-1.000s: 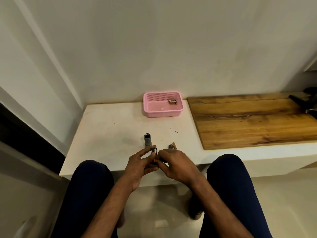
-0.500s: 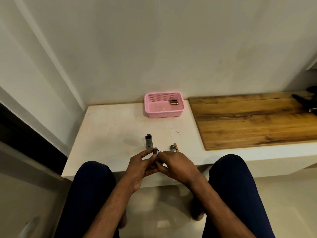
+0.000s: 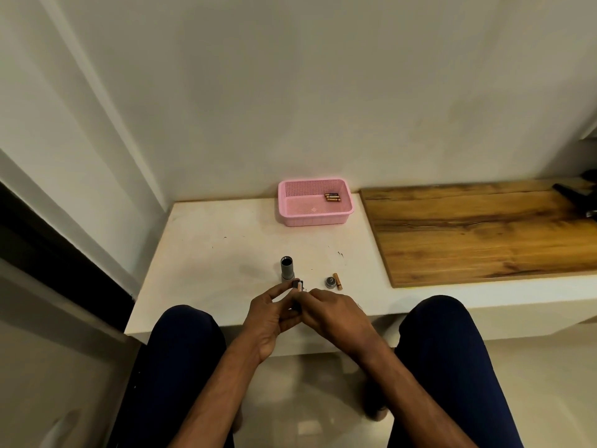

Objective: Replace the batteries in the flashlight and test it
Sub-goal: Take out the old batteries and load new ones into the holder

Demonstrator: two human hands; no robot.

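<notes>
Gripping the battery holder (image 3: 297, 285) between left hand (image 3: 269, 313) and right hand (image 3: 336, 315) likely steadies it for loading; the flashlight body (image 3: 286, 270) stands upright nearby so it cannot roll.

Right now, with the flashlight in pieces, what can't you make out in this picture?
All in the head view:
- Hidden: the battery holder, mostly covered by the left hand and right hand; its cell count cannot be told.
- Too small: the batteries in the pink basket; no count or label.
- Cut off: the dark object at the right edge.
- Too dark: inside the flashlight body.
</notes>
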